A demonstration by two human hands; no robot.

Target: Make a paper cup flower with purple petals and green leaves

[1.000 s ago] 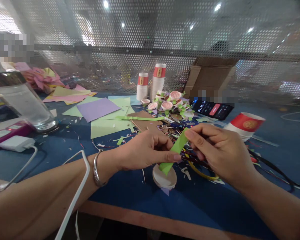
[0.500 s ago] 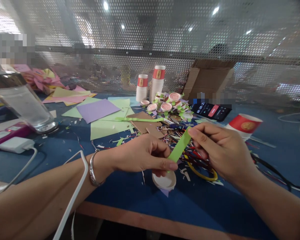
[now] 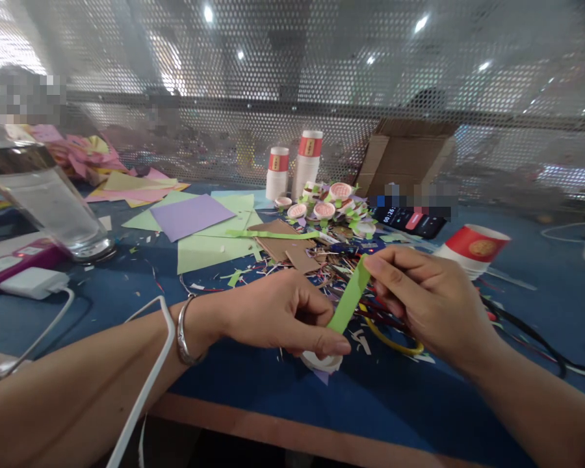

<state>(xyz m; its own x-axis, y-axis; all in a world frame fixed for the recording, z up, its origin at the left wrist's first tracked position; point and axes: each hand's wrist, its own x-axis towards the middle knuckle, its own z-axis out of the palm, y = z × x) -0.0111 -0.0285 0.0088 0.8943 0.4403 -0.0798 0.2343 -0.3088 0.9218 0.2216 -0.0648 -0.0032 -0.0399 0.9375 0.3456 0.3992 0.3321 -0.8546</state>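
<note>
A short green paper strip (image 3: 348, 302) is stretched at a slant between my two hands. Its lower end is pinched by my left hand (image 3: 292, 318), thumb on top, fingers curled under. At the upper end, my right hand (image 3: 414, 292) grips it between thumb and forefinger. Below my left hand lies a round white cup base (image 3: 324, 362), partly covered by the fingers, with a bit of purple paper (image 3: 322, 376) at its front edge. Yellow-handled scissors (image 3: 392, 341) lie beneath my right hand, their blades mostly hidden.
Behind my hands are a heap of paper scraps (image 3: 331, 260), brown cardboard (image 3: 285, 244) and decorated round pieces (image 3: 324, 210). Coloured paper sheets (image 3: 192, 218) lie left of them. Stacked paper cups (image 3: 307, 162), a red-and-white cup (image 3: 475, 250), a phone (image 3: 412, 221) and a glass (image 3: 58, 208) stand around.
My left hand has dropped slightly and covers more of the white cup base. The green strip stays held at both ends, its upper end shifted slightly left and down.
</note>
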